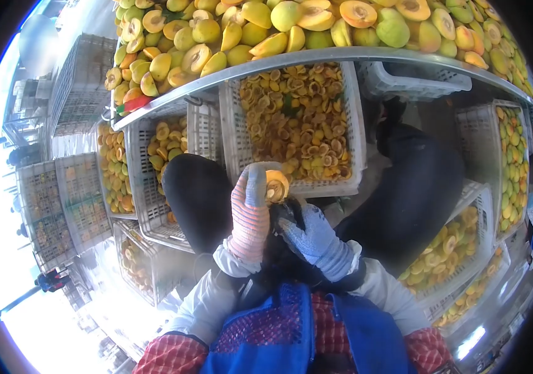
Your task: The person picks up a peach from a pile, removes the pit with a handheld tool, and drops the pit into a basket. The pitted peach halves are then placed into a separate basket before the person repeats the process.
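Note:
My left hand [249, 215], in a striped pink and grey knitted glove, is closed around a yellow peach half [277, 186], its hollowed cut face turned up. Close beside it on the right, my right hand [319, 242] wears a blue knitted glove, with its fingers curled around something dark that I cannot make out. Both hands are above my lap, between my knees. Just beyond them, a white plastic crate [358, 134] holds many brown-centred fruit pieces [294, 118].
A metal-edged table [216, 80] heaped with whole and halved peaches [241, 31] crosses the far side. Fruit-filled crates stand at left [145, 212] and right [483, 249]. Another white crate [416, 81] sits under the table edge. Stacked crates [79, 87] rise at far left.

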`<state>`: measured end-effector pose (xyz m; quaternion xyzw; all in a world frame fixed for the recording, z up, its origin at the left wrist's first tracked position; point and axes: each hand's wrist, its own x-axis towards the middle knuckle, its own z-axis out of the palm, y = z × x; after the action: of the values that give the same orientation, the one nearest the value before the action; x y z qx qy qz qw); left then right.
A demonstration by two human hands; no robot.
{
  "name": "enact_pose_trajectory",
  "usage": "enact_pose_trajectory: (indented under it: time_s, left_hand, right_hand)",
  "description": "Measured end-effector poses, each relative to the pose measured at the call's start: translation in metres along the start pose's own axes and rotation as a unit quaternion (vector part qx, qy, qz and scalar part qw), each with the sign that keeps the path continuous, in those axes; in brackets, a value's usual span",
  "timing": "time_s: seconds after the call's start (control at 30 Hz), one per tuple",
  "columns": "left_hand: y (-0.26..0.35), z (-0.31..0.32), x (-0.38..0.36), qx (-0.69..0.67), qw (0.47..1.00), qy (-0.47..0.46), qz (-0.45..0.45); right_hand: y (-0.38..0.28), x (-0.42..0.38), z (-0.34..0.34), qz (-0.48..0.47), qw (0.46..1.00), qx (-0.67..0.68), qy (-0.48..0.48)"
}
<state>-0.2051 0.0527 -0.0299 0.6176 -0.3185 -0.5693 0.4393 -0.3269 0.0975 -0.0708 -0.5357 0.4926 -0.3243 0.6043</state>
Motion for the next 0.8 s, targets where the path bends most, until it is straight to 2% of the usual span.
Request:
enact_pose_trajectory:
  time_s: [0.17,0.2,0.23,0.3,0.37,0.43,0.53,0.6,0.7,0.8]
  left_hand:
    - [0.011,-0.003,0.003,0.030,0.997,-0.058,-0.032]
    - [0.013,-0.003,0.003,0.041,0.996,-0.073,-0.040]
    - [0.016,-0.002,0.003,0.040,0.995,-0.076,-0.056]
    - [0.017,-0.002,0.004,0.042,0.994,-0.086,-0.053]
    - [0.016,-0.003,0.005,0.069,0.992,-0.099,-0.034]
    - [0.014,-0.006,0.009,0.120,0.986,-0.112,0.002]
    - [0.004,-0.009,0.011,0.131,0.986,-0.103,0.004]
    - [0.000,-0.013,0.013,0.188,0.975,-0.107,0.054]
    - [0.002,-0.017,0.017,0.305,0.936,-0.119,0.129]
    - [0.003,-0.021,0.020,0.348,0.918,-0.140,0.130]
  right_hand:
    - [0.000,-0.007,0.002,0.031,0.989,0.142,-0.023]
    - [0.001,-0.010,0.002,0.060,0.976,0.208,-0.033]
    - [0.002,-0.013,0.003,0.091,0.957,0.271,-0.039]
    - [-0.003,-0.018,0.001,0.178,0.884,0.427,-0.072]
    - [-0.018,-0.016,-0.010,0.240,0.813,0.517,-0.119]
    - [-0.023,-0.015,-0.013,0.259,0.760,0.569,-0.175]
    - [-0.018,-0.012,-0.012,0.266,0.686,0.630,-0.248]
    - [-0.018,-0.006,-0.013,0.296,0.621,0.667,-0.286]
    - [-0.012,-0.005,-0.009,0.295,0.598,0.681,-0.303]
    - [-0.010,-0.006,-0.006,0.302,0.586,0.690,-0.299]
